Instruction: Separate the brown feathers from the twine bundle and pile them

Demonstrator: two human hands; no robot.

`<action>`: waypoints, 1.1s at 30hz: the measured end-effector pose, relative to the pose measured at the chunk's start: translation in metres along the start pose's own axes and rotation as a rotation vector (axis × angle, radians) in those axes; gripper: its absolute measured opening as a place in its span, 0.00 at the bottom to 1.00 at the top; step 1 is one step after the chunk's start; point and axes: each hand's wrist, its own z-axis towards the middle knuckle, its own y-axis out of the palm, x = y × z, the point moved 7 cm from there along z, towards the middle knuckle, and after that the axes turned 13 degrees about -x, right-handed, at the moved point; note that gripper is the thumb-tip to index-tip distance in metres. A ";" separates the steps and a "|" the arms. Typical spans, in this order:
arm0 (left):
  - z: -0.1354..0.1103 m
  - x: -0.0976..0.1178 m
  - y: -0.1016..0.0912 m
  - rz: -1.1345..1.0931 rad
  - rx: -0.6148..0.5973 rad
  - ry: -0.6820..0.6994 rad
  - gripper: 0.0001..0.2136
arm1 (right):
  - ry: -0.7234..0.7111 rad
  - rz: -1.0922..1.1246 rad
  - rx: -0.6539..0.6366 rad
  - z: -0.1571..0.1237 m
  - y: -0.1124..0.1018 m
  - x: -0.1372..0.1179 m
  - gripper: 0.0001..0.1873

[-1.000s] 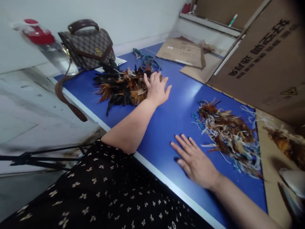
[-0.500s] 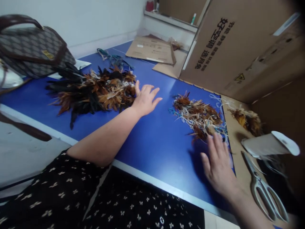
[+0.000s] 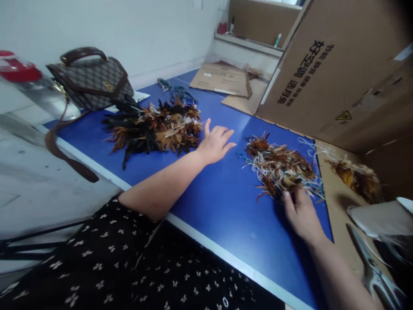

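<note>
Right hand (image 3: 301,213) at near edge of scrap pile (image 3: 280,165), pile at its 12 o'clock on desk (image 3: 219,193); fingers curled into strands, grip unclear. Left hand (image 3: 214,144) flat, spread, empty; feather bundle (image 3: 155,127) at 9 o'clock. Pinch low: strands tangle.

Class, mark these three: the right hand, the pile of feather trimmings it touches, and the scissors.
right hand (image 3: 302,215): head view, back of the hand.
pile of feather trimmings (image 3: 279,165): head view, middle of the heap.
scissors (image 3: 363,252): head view, on the blades.
</note>
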 end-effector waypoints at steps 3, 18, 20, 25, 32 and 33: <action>-0.006 0.027 -0.006 -0.048 0.089 0.098 0.21 | 0.025 0.033 0.224 -0.002 -0.042 0.004 0.32; -0.036 0.208 0.078 0.148 -0.191 0.600 0.18 | -0.369 -0.026 0.259 -0.014 -0.039 -0.044 0.10; -0.026 0.207 0.086 0.152 -0.239 0.559 0.17 | -0.333 0.000 0.285 -0.014 -0.040 -0.035 0.11; -0.013 0.196 0.082 0.034 -0.346 0.425 0.17 | -0.292 0.042 0.378 -0.016 -0.047 -0.016 0.10; -0.012 0.151 0.037 -0.608 -0.074 0.173 0.05 | -0.337 0.146 0.531 -0.027 -0.067 -0.023 0.07; -0.013 0.147 0.035 -0.748 -0.044 0.148 0.03 | -0.347 0.180 0.536 -0.029 -0.069 -0.028 0.07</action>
